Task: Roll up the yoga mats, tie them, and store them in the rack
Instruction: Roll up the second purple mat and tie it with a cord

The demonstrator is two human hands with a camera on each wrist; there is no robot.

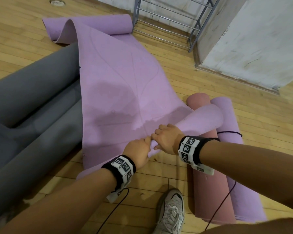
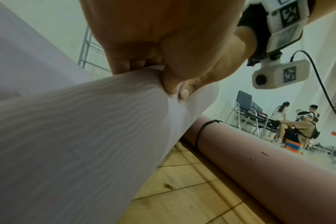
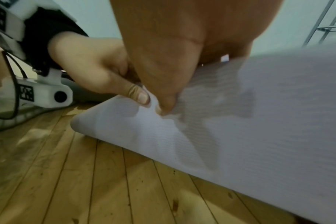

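Wooden plank flooring (image 1: 189, 76) carries all items, with a white wall (image 1: 254, 39) at the upper right. A metal rack (image 1: 169, 19) stands against that wall, and its visible rails hold nothing.

The lilac mat (image 1: 118, 81) lies partly unrolled across the floor. Its far end is curled into a loose roll beside the rack, and its near end is curled over into the start of a roll. The left hand (image 1: 139, 153) and the right hand (image 1: 167, 139) sit side by side, touching, on this near rolled edge. Both hands have fingers and thumb curled round the edge and pinch it; the wrist views show each thumb pressed into the mat's underside.

A grey mat (image 1: 35, 102) lies to the left, partly under the lilac one. To the right, a rolled pink mat (image 1: 208, 196) and a rolled purple mat (image 1: 238, 166) lie side by side, touching. A dark cord (image 2: 199, 131) circles the pink roll. A white shoe (image 1: 171, 211) stands near the pink roll.
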